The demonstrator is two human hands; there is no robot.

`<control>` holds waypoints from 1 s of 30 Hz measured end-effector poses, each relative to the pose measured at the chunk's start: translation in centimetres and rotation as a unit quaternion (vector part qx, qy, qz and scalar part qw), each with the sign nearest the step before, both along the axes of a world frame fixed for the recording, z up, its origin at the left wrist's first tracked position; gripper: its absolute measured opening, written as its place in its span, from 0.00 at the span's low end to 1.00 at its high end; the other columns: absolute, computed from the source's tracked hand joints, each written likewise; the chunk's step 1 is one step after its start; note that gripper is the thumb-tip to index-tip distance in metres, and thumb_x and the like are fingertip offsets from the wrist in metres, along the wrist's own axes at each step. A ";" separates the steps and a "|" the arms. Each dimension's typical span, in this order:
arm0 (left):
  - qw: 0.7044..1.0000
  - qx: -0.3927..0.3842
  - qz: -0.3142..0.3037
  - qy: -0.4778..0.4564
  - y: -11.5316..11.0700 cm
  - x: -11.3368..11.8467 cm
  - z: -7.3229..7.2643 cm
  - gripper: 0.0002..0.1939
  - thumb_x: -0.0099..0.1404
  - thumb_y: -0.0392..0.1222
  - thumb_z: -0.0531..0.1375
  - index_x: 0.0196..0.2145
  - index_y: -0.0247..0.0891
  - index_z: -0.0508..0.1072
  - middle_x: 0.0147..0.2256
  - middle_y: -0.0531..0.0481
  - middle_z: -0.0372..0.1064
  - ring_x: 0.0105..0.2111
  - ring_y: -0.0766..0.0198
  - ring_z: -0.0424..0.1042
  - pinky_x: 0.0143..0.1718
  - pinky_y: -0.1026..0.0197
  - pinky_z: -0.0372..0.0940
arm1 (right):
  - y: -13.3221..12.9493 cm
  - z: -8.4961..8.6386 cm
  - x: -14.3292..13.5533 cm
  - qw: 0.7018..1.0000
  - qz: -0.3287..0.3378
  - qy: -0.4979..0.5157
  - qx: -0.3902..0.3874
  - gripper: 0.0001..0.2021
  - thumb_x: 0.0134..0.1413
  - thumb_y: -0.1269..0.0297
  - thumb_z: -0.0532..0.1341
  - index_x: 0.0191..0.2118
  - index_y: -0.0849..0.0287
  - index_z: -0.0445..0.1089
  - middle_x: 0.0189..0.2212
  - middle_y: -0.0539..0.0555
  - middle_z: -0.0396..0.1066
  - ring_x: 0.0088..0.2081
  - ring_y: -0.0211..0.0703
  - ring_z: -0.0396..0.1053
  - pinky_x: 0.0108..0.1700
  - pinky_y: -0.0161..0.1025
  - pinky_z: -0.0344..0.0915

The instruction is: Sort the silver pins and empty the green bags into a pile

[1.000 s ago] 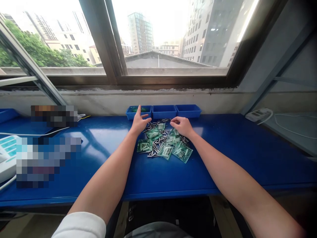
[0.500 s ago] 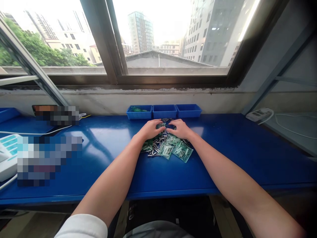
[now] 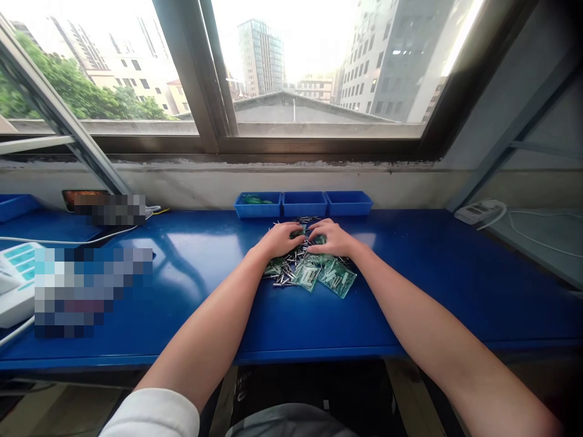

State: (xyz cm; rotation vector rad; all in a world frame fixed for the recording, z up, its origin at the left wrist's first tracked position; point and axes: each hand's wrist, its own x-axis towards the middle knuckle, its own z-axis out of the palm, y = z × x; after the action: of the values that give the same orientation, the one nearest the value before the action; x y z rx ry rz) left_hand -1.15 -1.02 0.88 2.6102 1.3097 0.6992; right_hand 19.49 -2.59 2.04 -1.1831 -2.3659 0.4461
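Note:
A mixed pile of small metal rods or screws and greenish clear plastic bags lies in the middle of the blue table. The bags have metal and pale pieces inside. On the left and far side of the pile rests my left hand, fingers curved and apart. My right hand is over the right side, its thumb stretched toward the left one and its fingers spread. Both hands touch or hover close above the pile. Neither visibly grips a piece, though the fingertips are partly hidden among the items.
Behind the pile stand three blue bins in a row; the left one holds green bags. A white device sits at the left edge, near a blurred patch. Right of the table lies a white power strip with a cable.
My hands remain over the pile, with the fingers shifting slightly. The right hand has opened a little wider from its thumb. The whole view has moved slightly.

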 end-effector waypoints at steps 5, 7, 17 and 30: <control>1.000 0.007 -0.008 -0.011 0.0 0.0 -0.1 0.21 0.61 0.52 0.54 0.48 0.41 0.74 0.49 0.47 0.71 0.52 0.55 0.67 0.54 0.57 0.60 | 0.3 -0.4 -0.2 1.000 -0.008 0.005 0.021 0.09 0.45 0.55 0.65 0.29 0.55 0.77 0.48 0.56 0.70 0.55 0.57 0.57 0.55 0.52 0.54; 1.000 0.008 -0.011 -0.019 0.1 0.0 -0.2 0.21 0.61 0.53 0.54 0.47 0.41 0.74 0.49 0.47 0.71 0.51 0.54 0.68 0.54 0.55 0.61 | 0.5 -0.5 -0.3 0.999 -0.007 0.026 0.032 0.08 0.46 0.56 0.65 0.28 0.55 0.76 0.45 0.56 0.71 0.54 0.54 0.60 0.54 0.50 0.56; 0.984 -0.064 -0.033 -0.161 -1.5 0.9 1.9 0.20 0.60 0.56 0.55 0.41 0.40 0.75 0.42 0.47 0.74 0.42 0.56 0.71 0.45 0.57 0.65 | 0.6 0.4 -0.4 0.954 -0.052 0.293 -0.041 0.19 0.44 0.47 0.63 0.29 0.60 0.68 0.20 0.49 0.65 0.21 0.35 0.59 0.23 0.34 0.56; 0.946 -0.017 -0.033 -0.323 -0.7 1.4 1.4 0.08 0.53 0.43 0.64 0.29 0.37 0.73 0.33 0.48 0.73 0.35 0.61 0.72 0.39 0.58 0.67 | 0.7 0.0 -0.9 0.921 -0.004 0.386 -0.053 0.20 0.30 0.52 0.71 0.26 0.60 0.67 0.35 0.56 0.71 0.37 0.45 0.70 0.35 0.40 0.68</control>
State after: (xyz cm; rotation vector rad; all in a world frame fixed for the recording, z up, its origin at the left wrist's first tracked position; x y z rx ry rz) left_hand 0.29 -1.71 2.24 2.0871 1.0042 1.3505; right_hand 18.56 -1.94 2.05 -0.8351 -1.6631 0.8616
